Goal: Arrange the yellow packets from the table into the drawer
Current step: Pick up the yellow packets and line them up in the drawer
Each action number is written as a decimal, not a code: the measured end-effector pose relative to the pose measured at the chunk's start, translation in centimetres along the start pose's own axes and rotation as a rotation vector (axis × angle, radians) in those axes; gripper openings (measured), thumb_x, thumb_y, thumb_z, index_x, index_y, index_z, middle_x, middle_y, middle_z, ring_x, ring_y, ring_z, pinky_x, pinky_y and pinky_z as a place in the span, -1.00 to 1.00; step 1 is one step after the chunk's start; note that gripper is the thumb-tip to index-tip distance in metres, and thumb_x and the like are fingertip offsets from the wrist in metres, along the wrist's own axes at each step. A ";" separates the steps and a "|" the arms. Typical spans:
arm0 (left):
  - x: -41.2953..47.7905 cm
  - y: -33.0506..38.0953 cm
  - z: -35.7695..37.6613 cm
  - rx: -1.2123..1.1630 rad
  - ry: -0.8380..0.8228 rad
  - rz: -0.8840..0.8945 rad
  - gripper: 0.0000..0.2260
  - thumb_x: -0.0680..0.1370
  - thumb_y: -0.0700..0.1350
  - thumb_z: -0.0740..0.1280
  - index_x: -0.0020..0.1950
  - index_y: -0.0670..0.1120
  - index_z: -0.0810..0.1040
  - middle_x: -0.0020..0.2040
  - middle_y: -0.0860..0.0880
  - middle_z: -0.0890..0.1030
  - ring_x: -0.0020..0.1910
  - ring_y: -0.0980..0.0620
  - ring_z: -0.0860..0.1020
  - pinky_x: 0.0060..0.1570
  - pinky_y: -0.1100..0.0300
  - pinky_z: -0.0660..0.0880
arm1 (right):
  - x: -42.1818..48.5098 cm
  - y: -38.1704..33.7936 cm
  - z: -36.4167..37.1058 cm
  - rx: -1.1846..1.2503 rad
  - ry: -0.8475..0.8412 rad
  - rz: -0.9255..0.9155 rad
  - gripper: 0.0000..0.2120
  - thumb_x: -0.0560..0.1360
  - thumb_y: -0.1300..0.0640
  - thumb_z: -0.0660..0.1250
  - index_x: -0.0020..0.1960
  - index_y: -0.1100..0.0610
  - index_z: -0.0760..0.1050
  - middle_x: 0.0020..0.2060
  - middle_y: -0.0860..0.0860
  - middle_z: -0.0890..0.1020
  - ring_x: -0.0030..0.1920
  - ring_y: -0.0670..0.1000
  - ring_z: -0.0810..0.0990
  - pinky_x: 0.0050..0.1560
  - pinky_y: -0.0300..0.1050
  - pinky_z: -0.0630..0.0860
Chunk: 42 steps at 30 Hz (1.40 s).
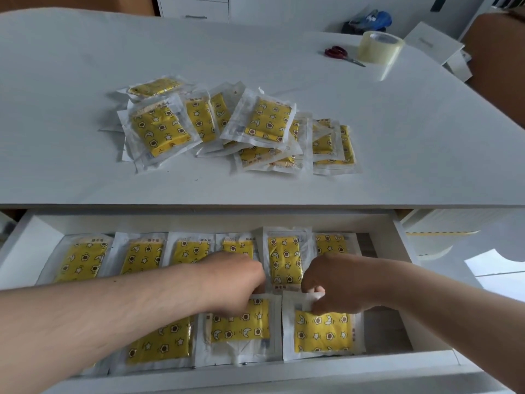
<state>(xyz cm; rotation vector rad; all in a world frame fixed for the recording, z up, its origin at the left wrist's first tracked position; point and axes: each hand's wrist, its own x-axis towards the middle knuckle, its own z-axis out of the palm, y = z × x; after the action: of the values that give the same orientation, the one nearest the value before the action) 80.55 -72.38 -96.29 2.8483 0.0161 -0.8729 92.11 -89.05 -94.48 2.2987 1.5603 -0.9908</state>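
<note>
A loose pile of yellow packets [227, 126] with star and moon prints lies on the white table [85, 180]. Below, the open white drawer [25, 243] holds a back row of several packets [285, 257] and a front row. My left hand [233, 280] reaches into the drawer, its curled fingers on the top edge of the middle front packet [241, 325]. My right hand [332, 282] pinches the top edge of the right front packet [321, 334]. My left forearm hides part of the left front packet [162, 342].
Red-handled scissors [339, 54] and a roll of clear tape [379, 46] sit at the table's far right. White boxes [434, 42] stand beyond the table edge. A blue bag [372, 19] lies on the floor behind.
</note>
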 end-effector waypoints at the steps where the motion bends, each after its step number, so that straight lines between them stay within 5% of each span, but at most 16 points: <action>1: 0.2 -0.1 0.1 0.001 0.010 0.000 -0.88 0.47 -0.28 0.31 -0.15 -0.08 0.57 -0.20 -0.04 0.58 -0.22 -0.01 0.55 -0.30 0.13 0.52 | 0.1 0.0 0.1 -0.005 0.009 -0.005 -0.62 0.54 -0.08 0.34 0.33 -0.01 0.51 0.22 -0.12 0.56 0.10 -0.13 0.47 0.21 -0.21 0.42; 10: 0.4 -0.2 0.6 -0.016 0.027 0.018 -0.85 0.46 -0.34 0.30 -0.11 -0.10 0.55 -0.16 -0.07 0.58 -0.18 -0.03 0.55 -0.33 0.16 0.45 | 1.1 -0.3 1.5 -0.030 0.040 0.003 -0.71 0.54 -0.05 0.36 0.24 -0.05 0.51 0.07 -0.08 0.63 0.00 -0.05 0.61 -0.01 -0.15 0.61; 14: -0.4 -0.8 0.1 0.001 0.058 0.120 -0.94 0.53 -0.18 0.35 -0.01 -0.07 0.55 -0.08 0.01 0.56 -0.10 0.03 0.54 -0.10 0.14 0.56 | 0.4 0.1 1.3 -0.187 0.067 -0.043 -0.57 0.57 -0.05 0.31 0.42 -0.10 0.33 0.26 -0.07 0.56 0.22 0.02 0.56 0.16 -0.04 0.57; 18: -2.3 -4.6 -1.7 0.239 0.274 0.450 -0.66 0.48 0.11 0.39 0.20 0.03 0.49 -0.05 0.15 0.50 -0.07 0.15 0.48 -0.03 0.27 0.49 | -2.2 2.1 -0.2 -0.555 0.294 -0.252 -0.43 0.36 -0.12 0.51 0.31 -0.07 0.44 0.11 -0.03 0.63 0.07 0.03 0.64 0.02 -0.04 0.62; 22: -3.1 -7.2 0.3 0.477 0.241 0.540 -0.25 0.31 0.20 0.50 0.45 0.06 0.34 0.26 0.04 0.57 0.13 0.05 0.56 0.06 0.14 0.58 | -2.8 3.1 2.3 -0.609 0.235 -0.371 -0.14 0.21 -0.12 0.61 0.44 -0.10 0.34 0.33 0.04 0.55 0.13 0.06 0.64 0.01 -0.01 0.64; 34: -2.6 -5.4 2.8 0.528 0.172 0.659 -0.42 0.43 0.18 0.42 0.40 0.09 0.37 0.35 0.02 0.49 0.23 -0.01 0.48 0.18 0.02 0.51 | -1.7 3.4 4.0 -0.579 0.296 -0.474 -0.39 0.40 0.00 0.52 0.39 -0.13 0.39 0.21 0.01 0.61 -0.06 -0.02 0.67 -0.11 -0.13 0.64; 39: -2.9 -5.0 2.7 0.494 0.148 0.626 -0.42 0.45 0.14 0.41 0.42 0.08 0.33 0.41 0.01 0.44 0.30 -0.01 0.44 0.28 -0.03 0.44 | -2.0 3.3 3.9 -0.527 0.254 -0.411 -0.36 0.43 -0.13 0.40 0.46 -0.17 0.28 0.28 0.00 0.56 0.08 -0.01 0.64 0.03 -0.09 0.62; 42: -3.2 -4.7 2.9 0.311 0.136 0.495 -0.41 0.53 0.21 0.27 0.51 0.13 0.19 0.57 0.01 0.15 0.51 0.00 0.17 0.48 0.05 -0.04 | -2.1 2.4 3.6 -0.221 0.197 -0.264 -0.32 0.50 -0.21 0.24 0.55 -0.22 0.05 0.50 -0.10 0.26 0.46 -0.07 0.28 0.41 -0.04 0.36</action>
<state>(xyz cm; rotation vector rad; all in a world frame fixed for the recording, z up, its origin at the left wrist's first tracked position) 76.04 -68.12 -97.58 2.9600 -0.8362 -0.6152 92.26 -93.47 -96.37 2.1301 1.9822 -0.6168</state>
